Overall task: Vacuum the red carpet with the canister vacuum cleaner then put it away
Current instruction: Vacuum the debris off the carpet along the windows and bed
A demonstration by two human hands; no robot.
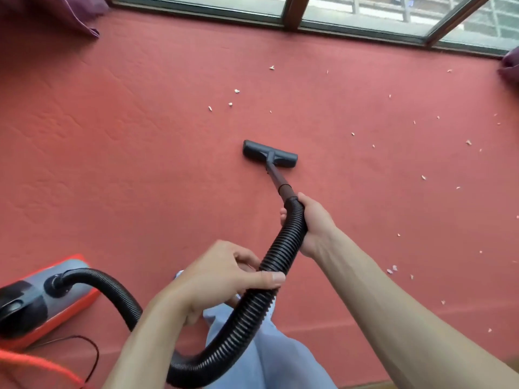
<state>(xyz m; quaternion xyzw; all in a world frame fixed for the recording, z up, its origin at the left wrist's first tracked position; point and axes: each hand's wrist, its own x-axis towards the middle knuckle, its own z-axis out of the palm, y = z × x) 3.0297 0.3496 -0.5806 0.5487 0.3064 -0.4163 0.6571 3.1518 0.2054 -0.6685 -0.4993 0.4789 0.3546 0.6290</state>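
**Both hands on hose**

Right hand [311,226] grips the hose [244,318] top, at the wand [276,176]. Left hand [222,276] pinches it nearer. Floor head [269,154] flat on red carpet [140,136], centre. Canister [42,299] near left. White scraps [237,91] far and right.

Left hand [219,273], right hand [317,226] around hose [244,313], floor head [269,154] on red carpet [140,136] (white scraps [237,91] nearby)

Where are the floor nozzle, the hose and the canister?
floor nozzle [254,150], head view, left half of the nozzle head
hose [241,324], head view, ribbed middle stretch
canister [64,315], head view, orange side edge
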